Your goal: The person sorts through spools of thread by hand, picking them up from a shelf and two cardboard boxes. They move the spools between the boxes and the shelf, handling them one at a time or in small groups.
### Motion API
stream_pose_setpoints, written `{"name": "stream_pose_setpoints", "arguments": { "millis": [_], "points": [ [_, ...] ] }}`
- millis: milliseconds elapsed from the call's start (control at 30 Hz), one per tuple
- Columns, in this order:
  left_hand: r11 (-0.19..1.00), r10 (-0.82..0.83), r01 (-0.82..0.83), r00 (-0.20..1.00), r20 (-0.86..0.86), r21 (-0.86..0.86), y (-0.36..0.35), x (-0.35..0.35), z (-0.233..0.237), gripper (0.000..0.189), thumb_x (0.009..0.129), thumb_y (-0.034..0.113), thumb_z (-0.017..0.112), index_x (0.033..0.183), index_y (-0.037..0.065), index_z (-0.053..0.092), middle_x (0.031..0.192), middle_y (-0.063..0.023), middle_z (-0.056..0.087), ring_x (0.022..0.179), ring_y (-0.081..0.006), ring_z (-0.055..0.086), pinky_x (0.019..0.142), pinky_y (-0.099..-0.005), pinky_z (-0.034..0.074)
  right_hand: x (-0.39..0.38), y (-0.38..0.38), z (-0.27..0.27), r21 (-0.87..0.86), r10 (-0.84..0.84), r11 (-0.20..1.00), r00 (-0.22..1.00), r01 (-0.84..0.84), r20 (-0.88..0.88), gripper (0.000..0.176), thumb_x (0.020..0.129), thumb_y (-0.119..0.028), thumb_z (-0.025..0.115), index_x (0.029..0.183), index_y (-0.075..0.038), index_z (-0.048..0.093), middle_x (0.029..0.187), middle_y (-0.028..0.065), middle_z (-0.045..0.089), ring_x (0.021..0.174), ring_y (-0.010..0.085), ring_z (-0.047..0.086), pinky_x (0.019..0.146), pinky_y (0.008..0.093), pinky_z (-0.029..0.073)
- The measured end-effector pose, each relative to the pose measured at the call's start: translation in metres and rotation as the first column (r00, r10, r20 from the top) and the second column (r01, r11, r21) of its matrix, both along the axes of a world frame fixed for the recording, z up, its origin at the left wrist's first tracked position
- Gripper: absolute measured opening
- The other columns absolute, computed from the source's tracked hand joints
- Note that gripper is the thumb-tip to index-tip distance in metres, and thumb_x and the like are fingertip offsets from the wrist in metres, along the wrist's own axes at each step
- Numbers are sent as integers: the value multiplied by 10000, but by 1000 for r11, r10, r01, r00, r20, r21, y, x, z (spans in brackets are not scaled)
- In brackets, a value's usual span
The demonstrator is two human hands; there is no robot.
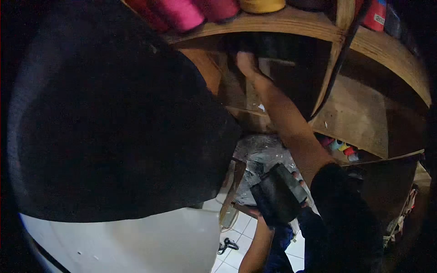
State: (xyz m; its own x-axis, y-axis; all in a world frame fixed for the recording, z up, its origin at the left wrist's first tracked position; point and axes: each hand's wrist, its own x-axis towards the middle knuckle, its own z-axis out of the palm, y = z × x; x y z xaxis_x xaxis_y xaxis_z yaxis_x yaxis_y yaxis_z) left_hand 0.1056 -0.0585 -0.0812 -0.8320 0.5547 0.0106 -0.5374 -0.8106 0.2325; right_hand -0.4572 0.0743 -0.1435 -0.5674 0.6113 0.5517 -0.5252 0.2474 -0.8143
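My right hand (pixel 247 63) reaches deep into a dark compartment of a wooden shelf (pixel 273 25). Its fingers fade into shadow, so I cannot see whether they hold anything. Below, my left hand (pixel 258 213) supports a black, roughly cylindrical bundle (pixel 274 196) that looks like a large thread spool. A greyer piece (pixel 292 183) lies against the bundle's right side, with fingertips showing at its edge. Crinkled clear plastic (pixel 268 148) sits just behind the held bundle, under the shelf.
A pink thread cone (pixel 180 13) and a yellow one (pixel 262 4) stand on the upper shelf. Small coloured spools (pixel 344 148) lie in a lower right compartment. A large dark shape (pixel 118 123) blocks the left, above a white surface (pixel 136 241). White floor tiles (pixel 243 227) show below.
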Motion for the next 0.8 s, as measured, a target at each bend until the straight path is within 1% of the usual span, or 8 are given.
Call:
{"name": "stream_pose_setpoints", "arguments": {
  "millis": [33, 100, 167, 267, 433, 567, 700, 800],
  "points": [
    [1000, 2, -2, 1000, -1, -9, 1, -3, -1, 1263, 430, 694, 727, 1424, 184, 138, 1449, -198, 153, 1309, -433, 192, 971, -670, 277, 16, -29, 3, -104, -289, 952, 957, 287, -2, 504, 895, -361, 457, 1199, 40, 493, 1230, 176, 525, 1111, 308, 502, 936, 350, 388],
    [1000, 6, -6, 1000, 1, -24, 0, -5, -2, 1262, 431, 702, 720, 1424, 185, 137, 1449, -200, 152, 1308, -437, 191, 974, -668, 274, 68, -22, 38, -364, 152, 931, 944, -37, 292, 544, 905, -394, 427, 1232, 39, 464, 1278, 179, 480, 1151, 299, 462, 953, 354, 361],
    [999, 6, -6, 1000, 3, -36, 1, -7, -5, 1262, 432, 709, 714, 1424, 186, 136, 1449, -202, 151, 1307, -441, 189, 976, -667, 271, 96, -19, 63, -495, 355, 852, 883, -171, 308, 559, 906, -415, 409, 1229, 38, 462, 1269, 175, 469, 1139, 281, 443, 943, 356, 352],
    [999, 21, -21, 1000, 0, -47, 2, -7, -8, 1262, 434, 721, 704, 1425, 187, 134, 1449, -205, 150, 1306, -447, 187, 980, -665, 267, 113, -28, 69, -438, 268, 877, 958, -197, 106, 552, 895, -431, 397, 1171, 35, 502, 1170, 154, 504, 1044, 241, 448, 886, 355, 366],
    [998, 29, -28, 999, 13, -57, 2, -8, -5, 1261, 436, 739, 687, 1426, 190, 131, 1449, -211, 147, 1303, -456, 183, 986, -661, 259, 117, -20, 51, -67, 101, 995, 909, -81, 404, 453, 864, -329, 444, 1122, 32, 537, 1132, 171, 535, 1014, 266, 498, 866, 362, 396],
    [997, 38, -38, 999, 9, -73, 1, -11, -2, 1261, 438, 754, 673, 1427, 191, 129, 1449, -215, 145, 1301, -464, 180, 991, -659, 253, 119, -12, 48, 232, -15, 960, 798, -157, 602, 377, 840, -247, 480, 1083, 29, 565, 1103, 185, 561, 991, 287, 537, 851, 367, 420],
    [996, 52, -52, 999, -2, -75, 3, -12, 2, 1261, 440, 769, 660, 1427, 193, 126, 1449, -220, 143, 1299, -472, 177, 996, -656, 248, 124, -2, 50, 323, -40, 912, 731, -251, 681, 306, 816, -165, 517, 1044, 26, 592, 1073, 199, 586, 967, 307, 577, 835, 372, 444],
    [994, 56, -58, 998, -25, -91, 4, -14, 6, 1262, 442, 781, 650, 1428, 195, 125, 1449, -223, 141, 1298, -477, 174, 1000, -654, 243, 133, -6, 51, 353, -94, 920, 776, -172, 624, 285, 825, -123, 519, 1075, 8, 560, 1044, 169, 589, 948, 276, 575, 796, 359, 458]
  ]
}}
